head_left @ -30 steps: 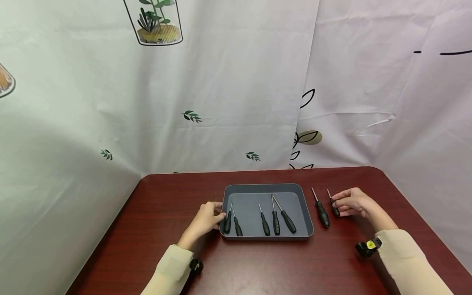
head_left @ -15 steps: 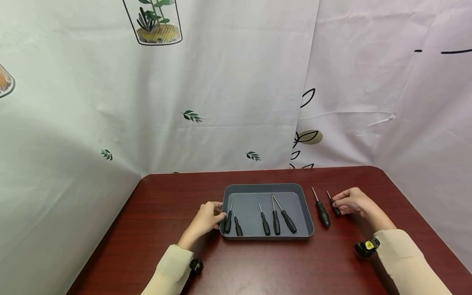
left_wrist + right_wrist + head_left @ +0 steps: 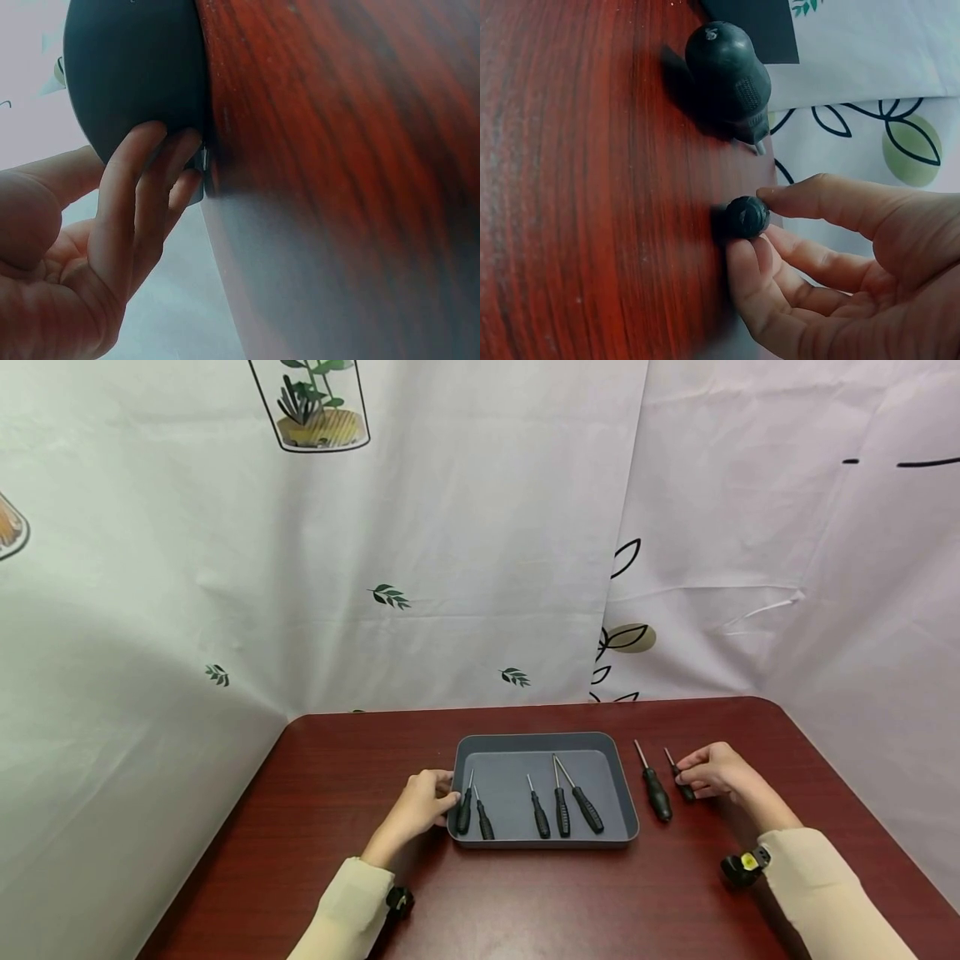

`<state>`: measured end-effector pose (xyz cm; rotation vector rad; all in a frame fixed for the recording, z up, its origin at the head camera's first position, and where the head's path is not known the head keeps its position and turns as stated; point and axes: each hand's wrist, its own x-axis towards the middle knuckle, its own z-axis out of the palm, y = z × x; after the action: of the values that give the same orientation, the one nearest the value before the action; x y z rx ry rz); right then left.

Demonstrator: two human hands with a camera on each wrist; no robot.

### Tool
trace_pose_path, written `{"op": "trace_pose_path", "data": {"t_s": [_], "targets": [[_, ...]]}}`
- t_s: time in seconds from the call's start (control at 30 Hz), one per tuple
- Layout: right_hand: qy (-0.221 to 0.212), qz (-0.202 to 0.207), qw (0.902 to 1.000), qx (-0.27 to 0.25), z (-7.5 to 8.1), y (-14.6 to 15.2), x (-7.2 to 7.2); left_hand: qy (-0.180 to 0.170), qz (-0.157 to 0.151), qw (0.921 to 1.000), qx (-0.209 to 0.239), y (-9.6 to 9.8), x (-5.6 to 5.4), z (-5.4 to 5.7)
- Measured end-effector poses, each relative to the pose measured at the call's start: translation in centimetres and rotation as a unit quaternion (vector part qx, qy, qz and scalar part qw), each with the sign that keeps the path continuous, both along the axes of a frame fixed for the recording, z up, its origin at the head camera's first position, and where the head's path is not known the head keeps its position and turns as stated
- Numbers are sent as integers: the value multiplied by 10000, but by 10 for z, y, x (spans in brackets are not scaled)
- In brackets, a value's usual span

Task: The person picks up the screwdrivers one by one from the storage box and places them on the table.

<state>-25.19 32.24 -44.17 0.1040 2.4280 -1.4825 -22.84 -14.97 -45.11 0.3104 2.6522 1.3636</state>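
Your right hand (image 3: 716, 772) is pinching the small screwdriver (image 3: 748, 217) between thumb and fingers, right of the tray and just beside the larger screwdriver (image 3: 657, 795). Can't tell if it's resting on the table (image 3: 540, 902) or slightly raised. Main risk: that narrow round grip could be letting it roll or swing tip-down if you're pinching off balance. Sweeping low leftward, you'd likely be knocking the larger one. Your left hand (image 3: 422, 797) is gripping the tray (image 3: 498, 768) at its left wall; if you're pulling or tilting there, the five loose screwdrivers (image 3: 587, 811) inside could be sliding.
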Motion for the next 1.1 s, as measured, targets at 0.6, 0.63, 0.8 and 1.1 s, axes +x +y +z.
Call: {"op": "trace_pose_path", "data": {"t_s": [0.6,0.63,0.8,1.1], "targets": [[-11,-90,9999,58,2,3,0,72,14,9999,-132,2,-2,2],[-6,-87,9999,53,2,3,0,84,6,9999,-133,2,-2,2],[16,-42,10000,76,2,4,1,120,-13,9998,-127,1,-1,1],[28,-40,9999,94,1,7,2,65,35,10000,-54,1,0,0]]}}
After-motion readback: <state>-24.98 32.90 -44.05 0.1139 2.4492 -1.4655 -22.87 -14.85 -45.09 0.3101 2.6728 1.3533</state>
